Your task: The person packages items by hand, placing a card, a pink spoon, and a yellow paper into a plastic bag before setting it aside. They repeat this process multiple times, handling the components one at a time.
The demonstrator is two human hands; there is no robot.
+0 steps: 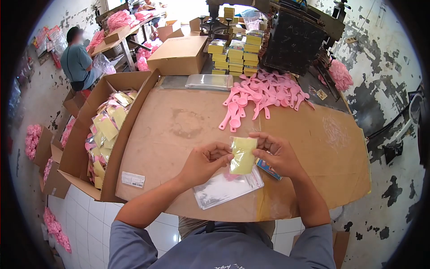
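Observation:
Between my two hands, above the cardboard-covered table, is a small clear plastic packet with a yellow card [243, 157] in it. My left hand [208, 162] pinches its left edge, and my right hand [275, 154] grips the right edge. Below the packet lies a stack of clear plastic bags [226, 190], with a bit of pink showing through near the top. A blue printed card stack [269, 170] rests under my right hand, partly hidden by it. Farther back is a heap of pink plastic spoons [268, 92].
At left, an open cardboard box [127, 148] holds many filled packets [105, 130]. Behind the table stand a closed carton [179, 54], piles of yellow-edged cards [236, 56] and a black machine [293, 42]. Another person [77, 60] sits at the far left.

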